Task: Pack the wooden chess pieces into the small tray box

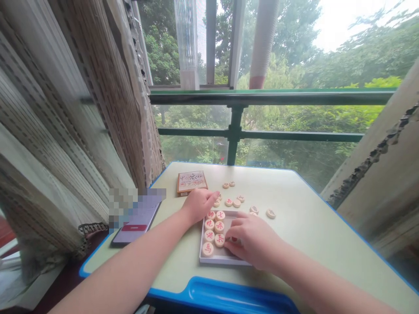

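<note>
A shallow white box tray (212, 260) lies on the pale table (294, 244) and holds several round wooden chess pieces (214, 231) with red characters. My right hand (252, 240) rests over the tray's right part, fingers curled and pressed onto a piece that is mostly hidden. My left hand (198, 204) is beyond the tray's far left corner, its fingers pinched on a loose piece (216, 203). More loose pieces (236, 202) lie scattered on the table behind the tray.
An orange box lid (191, 182) sits at the back left of the table. A phone (137, 224) lies near the left edge. The table has a blue rim (229, 296); curtains hang at left and a green railing stands behind.
</note>
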The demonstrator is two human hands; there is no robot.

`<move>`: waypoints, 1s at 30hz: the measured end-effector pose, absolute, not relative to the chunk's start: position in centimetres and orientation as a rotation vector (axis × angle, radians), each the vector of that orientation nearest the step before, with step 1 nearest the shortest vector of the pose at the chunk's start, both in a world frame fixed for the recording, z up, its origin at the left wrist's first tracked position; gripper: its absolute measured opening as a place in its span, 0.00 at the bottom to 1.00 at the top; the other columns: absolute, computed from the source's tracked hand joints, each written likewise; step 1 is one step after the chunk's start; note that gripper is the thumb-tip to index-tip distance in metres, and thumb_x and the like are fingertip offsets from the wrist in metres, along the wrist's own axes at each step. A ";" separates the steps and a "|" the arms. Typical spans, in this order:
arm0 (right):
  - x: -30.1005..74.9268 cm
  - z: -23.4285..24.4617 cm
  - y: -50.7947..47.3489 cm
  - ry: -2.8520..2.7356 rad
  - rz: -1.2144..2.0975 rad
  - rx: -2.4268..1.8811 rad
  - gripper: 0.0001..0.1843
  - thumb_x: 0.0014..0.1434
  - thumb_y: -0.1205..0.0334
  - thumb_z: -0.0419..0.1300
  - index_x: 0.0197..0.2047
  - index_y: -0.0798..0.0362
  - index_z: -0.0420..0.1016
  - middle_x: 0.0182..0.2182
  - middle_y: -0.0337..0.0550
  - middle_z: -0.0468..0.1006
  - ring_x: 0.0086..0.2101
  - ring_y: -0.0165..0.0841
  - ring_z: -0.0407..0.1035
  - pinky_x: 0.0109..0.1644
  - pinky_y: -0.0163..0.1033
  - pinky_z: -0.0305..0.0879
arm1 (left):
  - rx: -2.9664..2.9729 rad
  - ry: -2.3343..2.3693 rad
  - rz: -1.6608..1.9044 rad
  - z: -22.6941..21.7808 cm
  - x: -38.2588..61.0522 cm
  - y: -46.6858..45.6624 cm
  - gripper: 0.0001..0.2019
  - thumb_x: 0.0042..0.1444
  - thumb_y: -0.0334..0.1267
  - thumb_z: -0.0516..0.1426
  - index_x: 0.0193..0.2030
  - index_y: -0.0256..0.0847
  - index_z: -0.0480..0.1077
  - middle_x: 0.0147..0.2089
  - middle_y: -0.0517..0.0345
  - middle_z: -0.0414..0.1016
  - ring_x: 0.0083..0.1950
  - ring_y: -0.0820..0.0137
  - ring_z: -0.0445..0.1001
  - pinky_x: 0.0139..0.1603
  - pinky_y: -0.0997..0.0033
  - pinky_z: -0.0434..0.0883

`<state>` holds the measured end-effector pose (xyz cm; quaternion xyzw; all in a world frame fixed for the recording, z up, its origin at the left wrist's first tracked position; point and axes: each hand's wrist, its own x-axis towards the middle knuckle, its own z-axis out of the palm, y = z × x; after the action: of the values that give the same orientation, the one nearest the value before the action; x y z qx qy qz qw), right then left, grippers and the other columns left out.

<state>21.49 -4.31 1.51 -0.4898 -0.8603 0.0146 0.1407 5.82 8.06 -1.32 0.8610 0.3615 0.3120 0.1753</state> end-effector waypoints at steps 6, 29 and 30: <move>21.3 1.4 -4.5 -2.470 -0.002 -1.384 0.10 0.52 0.64 0.59 0.20 0.51 0.71 0.20 0.39 0.72 0.25 0.29 0.62 0.28 0.34 0.55 | 2.443 1.026 0.878 -1.2 5.8 8.0 0.25 0.59 0.50 0.43 0.16 0.38 0.57 0.18 0.59 0.65 0.23 0.74 0.62 0.28 0.72 0.55; 21.0 0.9 -3.5 -2.325 0.006 -1.332 0.09 0.59 0.64 0.55 0.28 0.52 0.72 0.28 0.42 0.72 0.31 0.31 0.64 0.32 0.34 0.59 | 2.441 1.001 0.871 -1.2 6.1 7.9 0.24 0.59 0.50 0.42 0.15 0.39 0.52 0.16 0.61 0.58 0.22 0.74 0.57 0.27 0.71 0.54; 21.0 0.9 -3.5 -2.324 0.001 -1.339 0.09 0.59 0.64 0.55 0.27 0.52 0.72 0.28 0.42 0.72 0.30 0.30 0.64 0.32 0.34 0.59 | 2.443 1.000 0.875 -1.2 6.1 7.9 0.24 0.59 0.50 0.42 0.15 0.39 0.52 0.16 0.61 0.57 0.22 0.74 0.57 0.27 0.71 0.53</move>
<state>20.96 -3.51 0.86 -0.4863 -0.8436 0.0002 0.2277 6.10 7.94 -1.19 0.8643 0.3537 0.3095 0.1792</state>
